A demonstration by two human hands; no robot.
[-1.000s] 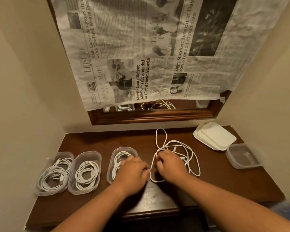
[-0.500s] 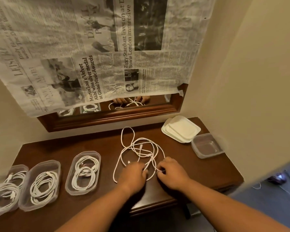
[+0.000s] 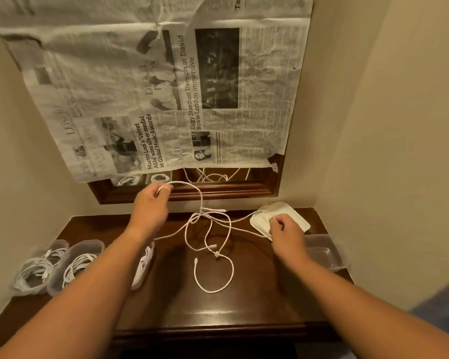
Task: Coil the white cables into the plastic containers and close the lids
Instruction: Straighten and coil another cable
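A tangle of white cables [image 3: 210,237] hangs stretched between my two raised hands above the dark wooden table [image 3: 218,314]. My left hand [image 3: 151,206] pinches one strand high near the mirror frame. My right hand [image 3: 285,231] pinches another strand out to the right, over the stack of white lids [image 3: 293,216]. A loose loop [image 3: 213,275] of the cable lies on the tabletop. Three clear containers on the left hold coiled cables: [image 3: 36,268], [image 3: 75,265], and one [image 3: 143,265] partly hidden by my left forearm. An empty clear container [image 3: 324,252] sits at the right.
A mirror with a wooden frame [image 3: 218,193], mostly covered by newspaper [image 3: 166,94], hangs behind the table. Cream walls close in on both sides. The table's front edge [image 3: 213,330] runs just below my forearms.
Both hands have lifted from the tabletop and pulled apart, drawing the cable tangle up and open. The view has swung back left.
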